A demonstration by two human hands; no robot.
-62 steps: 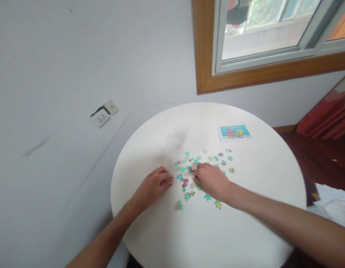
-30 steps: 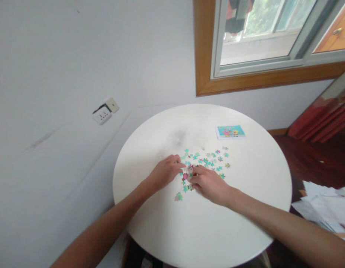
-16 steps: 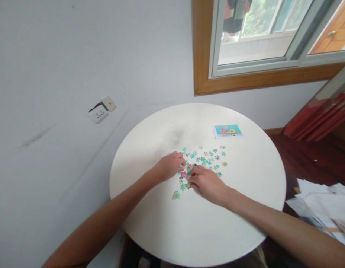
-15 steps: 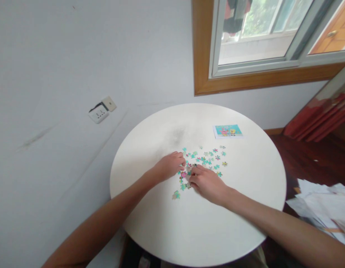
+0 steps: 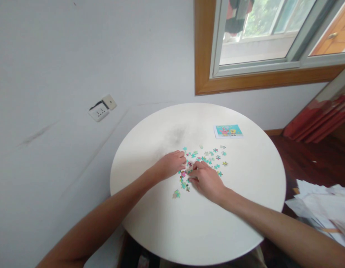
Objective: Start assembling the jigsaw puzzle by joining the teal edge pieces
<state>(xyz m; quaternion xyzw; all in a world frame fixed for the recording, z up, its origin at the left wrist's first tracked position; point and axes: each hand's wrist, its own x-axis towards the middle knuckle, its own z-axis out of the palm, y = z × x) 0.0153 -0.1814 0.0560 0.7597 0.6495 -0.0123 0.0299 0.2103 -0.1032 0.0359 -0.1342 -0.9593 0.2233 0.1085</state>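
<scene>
Small jigsaw puzzle pieces (image 5: 209,160), mostly teal with some pink and yellow, are scattered over the white round table (image 5: 206,227). My left hand (image 5: 174,163) rests at the left side of the scatter, its fingers curled in; whatever they may hold is hidden. Close on its right, my right hand (image 5: 207,180) reaches over the pieces with its fingers apart, the tips low among them. Between and below the hands lies a pink piece (image 5: 183,174). Nearer to me are a green piece (image 5: 184,185) and a pale green-and-beige piece (image 5: 176,194).
A picture card (image 5: 228,131) with cartoon figures lies at the table's far right. Behind the table stands a wall with a socket (image 5: 99,112) and a wood-framed window (image 5: 203,44). Papers (image 5: 320,204) are piled at the right, below a red curtain (image 5: 317,123).
My right hand's fingers have spread and shifted slightly, uncovering a small piece near the thumb. My left hand stays almost in place.
</scene>
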